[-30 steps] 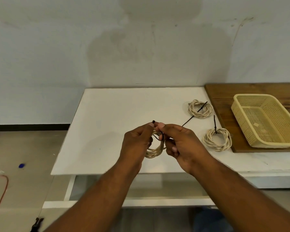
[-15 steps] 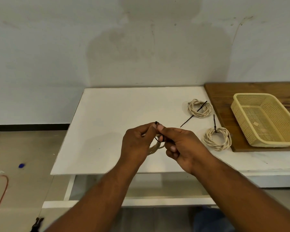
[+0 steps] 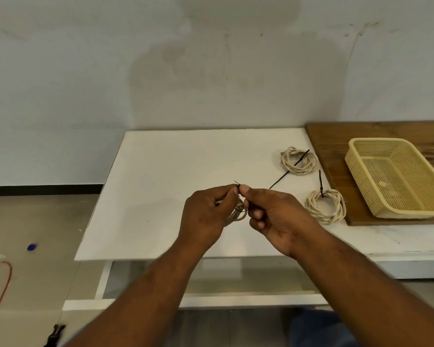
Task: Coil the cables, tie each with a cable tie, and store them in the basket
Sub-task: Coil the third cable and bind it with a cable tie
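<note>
A third coil of cream cable (image 3: 236, 213) is held above the white table (image 3: 161, 184) between the two hands, which are brought close together at the fingertips. The left hand (image 3: 206, 216) is closed around the coil's left side, and the right hand (image 3: 273, 216) is pinched, thumb against forefinger, on a black cable tie (image 3: 241, 209) that is looped around the strands; the tie's short end is seen projecting just above the thumbs. The step in hand is judged to be the tying of this coil: the strap appears to be threaded through its head, though whether it is already drawn tight cannot be told, since the fingers cover the joint. Two further coils are seen lying on the table to the right, a far coil (image 3: 299, 161) and a near coil (image 3: 326, 205), each bound by a black tie with its long tail left standing out; the near coil lies just beside the wooden board (image 3: 336, 136). The yellow basket (image 3: 361, 146) is set on that board, well apart from the hands, and no cable is seen inside it, so storage is judged not yet begun. The next move is expected to call for a steady pull on the tie's tail while the coil is gripped firmly, so that the loops are cinched without slipping, after which all three bundles remain to be carried to the basket.
</note>
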